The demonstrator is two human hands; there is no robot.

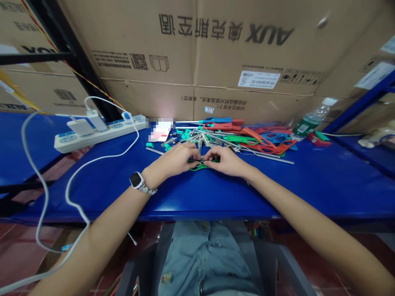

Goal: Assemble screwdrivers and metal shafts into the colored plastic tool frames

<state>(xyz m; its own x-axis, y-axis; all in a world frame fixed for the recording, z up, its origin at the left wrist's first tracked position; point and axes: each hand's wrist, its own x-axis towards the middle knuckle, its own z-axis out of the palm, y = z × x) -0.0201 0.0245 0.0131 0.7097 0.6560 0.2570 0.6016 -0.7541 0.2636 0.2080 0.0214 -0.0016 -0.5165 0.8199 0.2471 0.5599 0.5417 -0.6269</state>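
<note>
My left hand [182,157] and my right hand [227,161] meet at the middle of the blue table, fingertips pinched close together. Between them lies a green plastic handle shell [200,167], which looks like half of a long stick lighter. Both hands grip it, one from each side. A thin pale wire shows on the shell; small parts under the fingertips are hidden. Just beyond my fingers is a pile of small metal and wired parts [202,136]. Red, blue and green lighter handles [219,126] and metal tubes lie behind and to the right.
A white power strip [101,133] with chargers sits at the left, its white cable looping over the table's front edge. A pixelated card [160,131] lies behind the left hand. At the right, a green-labelled bottle [311,121] leans by the large cardboard box [216,53].
</note>
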